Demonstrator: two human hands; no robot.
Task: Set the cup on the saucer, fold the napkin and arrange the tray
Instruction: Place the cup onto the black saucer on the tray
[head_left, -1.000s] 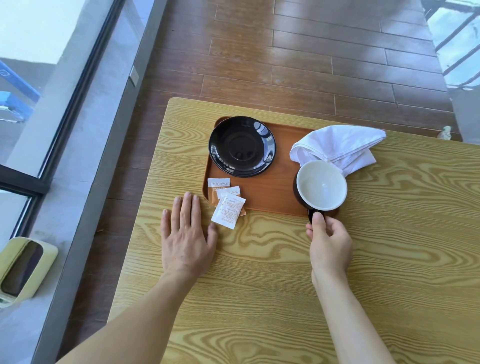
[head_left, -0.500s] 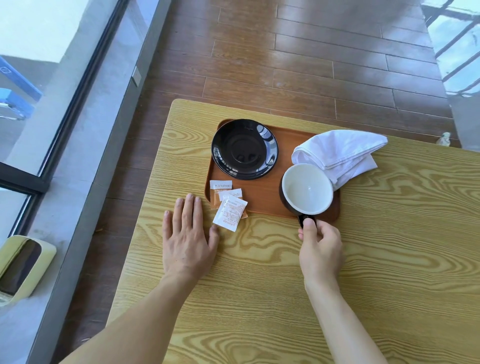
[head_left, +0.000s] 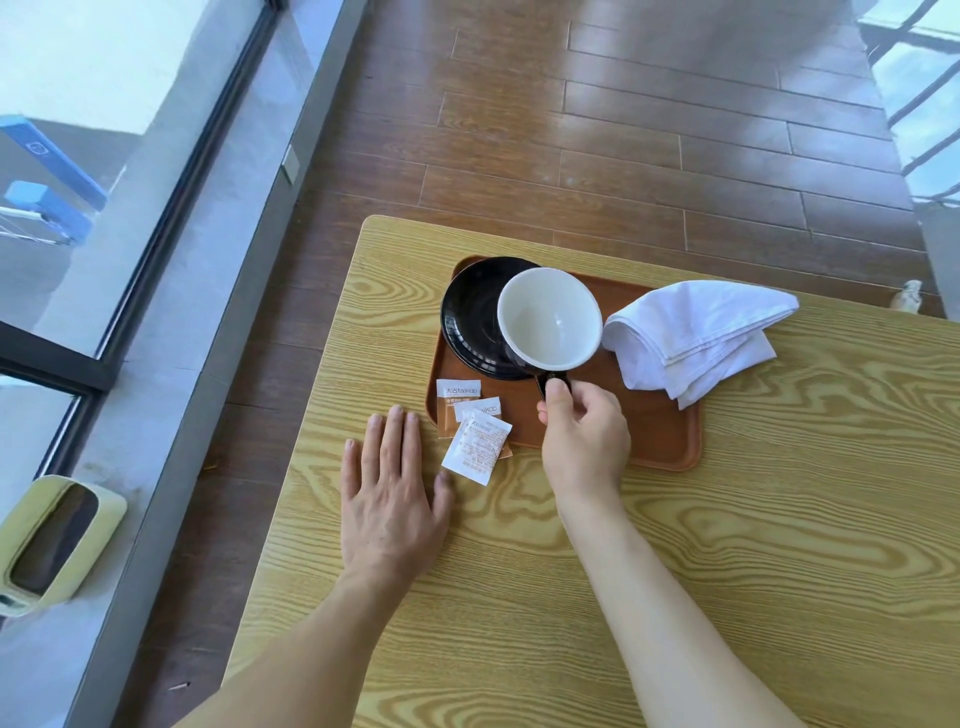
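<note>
With our right hand pinching its handle, we hold the cup over the saucer's right side, not yet seated, left hand flat on the worktop, napkin still unfolded.

**Hidden, cropped and illegible items**

- Saucer: right portion covered by the cup; contact between the two cannot be told.
- Cup handle: mostly concealed under the right hand's thumb and fingers.
- Sachets: overlapping; small print illegible.
- Tray: near edge partly behind the right hand.
- Bench: cut off right and bottom.
- Small pale object at bench's far edge: unidentifiable.
- Both forearms: cropped at bottom edge.
</note>
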